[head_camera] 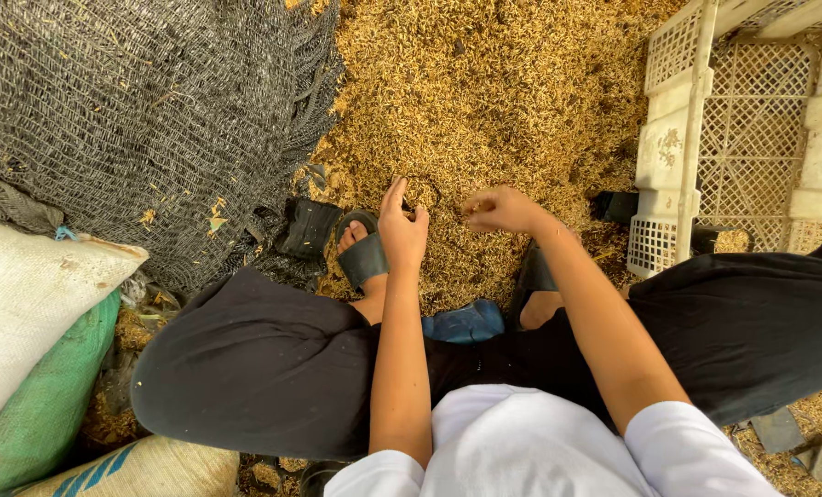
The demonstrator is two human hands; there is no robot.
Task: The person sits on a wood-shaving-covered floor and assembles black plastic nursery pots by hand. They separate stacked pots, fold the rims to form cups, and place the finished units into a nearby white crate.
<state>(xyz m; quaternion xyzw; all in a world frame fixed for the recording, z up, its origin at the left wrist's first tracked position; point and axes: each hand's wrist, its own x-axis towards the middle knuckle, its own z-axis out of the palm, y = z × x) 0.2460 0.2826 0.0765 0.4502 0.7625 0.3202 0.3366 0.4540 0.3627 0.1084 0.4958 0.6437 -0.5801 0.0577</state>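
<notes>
I sit low with both knees spread, in black trousers and a white shirt. A pile of golden husks and grain (484,101) covers the ground in front of me. My left hand (402,230) reaches down to the pile, fingers apart, with a thin dark ring-like thing (422,191) at its fingertips. My right hand (501,210) hovers just over the husks with its fingers curled, pinching a little of the husk. My left foot in a black sandal (363,256) rests beside the left hand.
A dark mesh net (144,120) lies bunched at the upper left. White and green sacks (34,322) are stacked at the left. A cream plastic lattice crate (751,120) stands at the upper right. A blue object (466,322) lies between my legs.
</notes>
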